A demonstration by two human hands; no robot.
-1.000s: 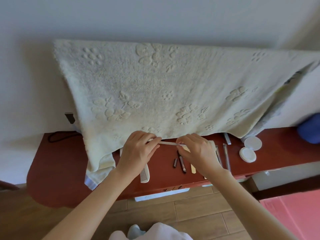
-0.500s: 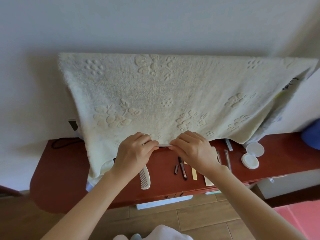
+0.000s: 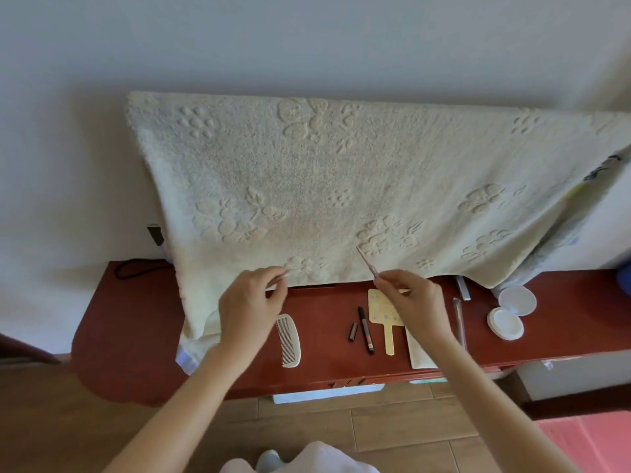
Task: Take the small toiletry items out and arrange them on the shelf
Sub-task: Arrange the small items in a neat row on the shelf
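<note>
Both hands are up over the back edge of the dark red wooden shelf (image 3: 563, 339), just under the hem of the cream embossed towel (image 3: 341, 186) hanging down the wall.

Right hand (image 3: 415, 303): fingertips pinch a thin pale stick-like tool (image 3: 366, 262), tip angled up and away over the towel hem. Looks like a pencil or applicator; too thin to name.

Left hand (image 3: 249, 308): fingers curled, pinching a small pale sliver (image 3: 278, 279) at the fingertips. My read: it is the cap or sleeve of the stick, pulled apart so each piece can be laid down separately.

Already laid out, mid-shelf toward the front edge:
- white plastic comb (image 3: 289, 339), just right of the left wrist
- short dark tube (image 3: 353, 331) and dark pen-like liner (image 3: 366, 331), side by side, parallel
- yellow paddle-shaped hand mirror (image 3: 384, 314), partly under the right hand
- white flat packet (image 3: 418, 351) at the front edge under the right forearm

Toward the right end: two slim silver sticks (image 3: 459, 319), then a round white compact and its lid (image 3: 505, 324).

Items lie roughly parallel, handles toward the front edge, probably for easy reach. The stick has yet to be placed.
</note>
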